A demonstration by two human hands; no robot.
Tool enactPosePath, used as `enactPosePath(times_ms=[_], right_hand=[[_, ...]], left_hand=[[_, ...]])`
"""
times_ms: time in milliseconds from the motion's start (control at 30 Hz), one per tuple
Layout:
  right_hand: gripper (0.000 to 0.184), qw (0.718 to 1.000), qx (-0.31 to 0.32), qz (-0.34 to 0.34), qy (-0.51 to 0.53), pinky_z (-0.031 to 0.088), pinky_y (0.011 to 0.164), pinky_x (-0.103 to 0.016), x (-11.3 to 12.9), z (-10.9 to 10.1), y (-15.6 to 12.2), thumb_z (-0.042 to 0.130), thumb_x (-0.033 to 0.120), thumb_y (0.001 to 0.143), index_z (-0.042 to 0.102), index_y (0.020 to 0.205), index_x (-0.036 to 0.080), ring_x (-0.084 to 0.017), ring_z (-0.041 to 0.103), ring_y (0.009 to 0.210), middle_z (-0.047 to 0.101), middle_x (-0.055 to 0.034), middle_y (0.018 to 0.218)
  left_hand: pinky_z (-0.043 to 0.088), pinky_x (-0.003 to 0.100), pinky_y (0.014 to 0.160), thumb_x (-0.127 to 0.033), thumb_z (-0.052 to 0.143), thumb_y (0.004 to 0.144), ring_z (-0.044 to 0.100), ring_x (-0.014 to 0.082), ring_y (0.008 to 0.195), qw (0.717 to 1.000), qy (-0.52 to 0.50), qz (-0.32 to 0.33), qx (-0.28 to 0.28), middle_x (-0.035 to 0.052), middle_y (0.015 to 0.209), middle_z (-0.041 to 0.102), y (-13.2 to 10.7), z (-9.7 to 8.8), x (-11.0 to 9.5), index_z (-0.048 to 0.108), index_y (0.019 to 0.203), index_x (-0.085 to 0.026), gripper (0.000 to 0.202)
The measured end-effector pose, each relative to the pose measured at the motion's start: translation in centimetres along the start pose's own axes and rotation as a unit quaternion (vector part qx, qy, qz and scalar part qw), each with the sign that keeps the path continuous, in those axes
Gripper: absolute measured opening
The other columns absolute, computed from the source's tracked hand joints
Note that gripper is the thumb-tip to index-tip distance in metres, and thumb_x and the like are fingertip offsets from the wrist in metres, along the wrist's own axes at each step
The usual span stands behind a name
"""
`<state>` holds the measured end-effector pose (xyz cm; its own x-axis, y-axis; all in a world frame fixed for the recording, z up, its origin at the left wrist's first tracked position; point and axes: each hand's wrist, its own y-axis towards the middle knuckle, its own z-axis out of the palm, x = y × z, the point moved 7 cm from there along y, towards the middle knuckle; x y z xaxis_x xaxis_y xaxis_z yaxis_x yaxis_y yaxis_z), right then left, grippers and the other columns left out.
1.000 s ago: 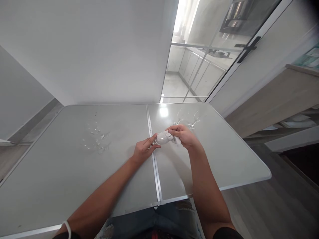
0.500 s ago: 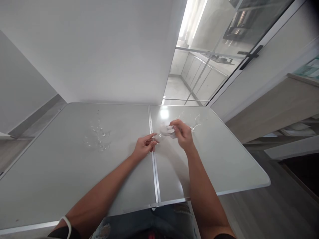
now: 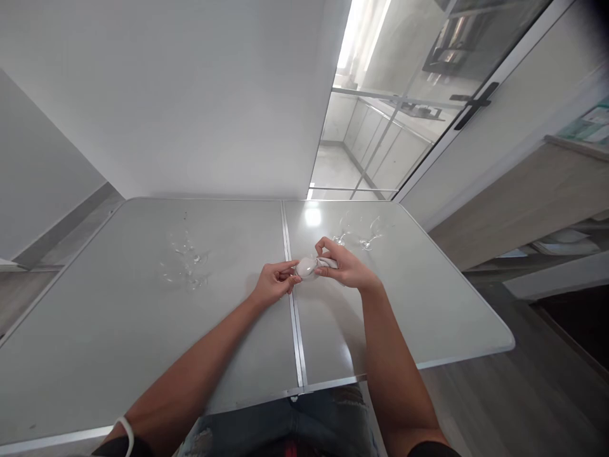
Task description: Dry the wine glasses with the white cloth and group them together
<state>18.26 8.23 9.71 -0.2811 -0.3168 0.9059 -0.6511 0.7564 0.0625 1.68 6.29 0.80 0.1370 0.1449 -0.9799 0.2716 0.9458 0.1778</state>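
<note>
I see a clear glass lying sideways above the tabletop, about halfway between its far and near edges. The left hand pinches one end. The right hand has its fingers curled round a white cloth at the other end. More clear glasses are near the far edge, toward the right corner. Other see-through glasses are toward the far left corner.

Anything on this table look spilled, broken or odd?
Small dark specks stand out on the pale tabletop near its far edge, left of the seam. Nothing looks spilled; the clear glassware is too faint to judge.
</note>
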Motion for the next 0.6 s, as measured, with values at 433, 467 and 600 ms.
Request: enactPosePath(times_ms=[433, 467, 600], right_hand=[[0.040, 0.866, -0.379, 0.013, 0.326, 0.050, 0.068, -0.027, -4.9, 0.6, 2.7, 0.058, 0.063, 0.089, 0.057, 0.099, 0.024, -0.018, 0.061, 0.084, 0.064, -0.0026, 0.092], [0.041, 0.868, -0.339, 0.021, 0.362, 0.051, 0.066, -0.027, -4.9, 2.0, 3.4, 0.054, 0.063, 0.091, 0.058, 0.103, 0.024, -0.019, 0.062, 0.084, 0.065, -0.0033, 0.094], [0.040, 0.871, -0.218, 0.042, 0.439, 0.051, 0.062, -0.030, -4.8, 6.1, 5.0, 0.053, 0.059, 0.092, 0.060, 0.101, 0.021, -0.021, 0.063, 0.077, 0.066, -0.0033, 0.085]], left_hand=[[0.043, 0.021, 0.048, -0.063, 0.072, 0.080, 0.062, 0.0094, 0.050, 0.995, -0.082, -0.013, -0.059, -0.0005, 0.090, 0.066, 1.4, -1.1, 0.6, 0.043, 0.120, -0.024, 0.063], [0.042, 0.021, 0.048, -0.063, 0.071, 0.080, 0.061, 0.0091, 0.048, 0.994, -0.088, -0.011, -0.061, -0.0018, 0.090, 0.066, 1.4, -1.1, 0.8, 0.040, 0.118, -0.025, 0.062], [0.044, 0.022, 0.048, -0.064, 0.066, 0.085, 0.056, 0.0088, 0.044, 0.990, -0.101, -0.006, -0.102, -0.0066, 0.077, 0.064, 1.5, -1.8, 1.2, 0.033, 0.102, -0.026, 0.053]])
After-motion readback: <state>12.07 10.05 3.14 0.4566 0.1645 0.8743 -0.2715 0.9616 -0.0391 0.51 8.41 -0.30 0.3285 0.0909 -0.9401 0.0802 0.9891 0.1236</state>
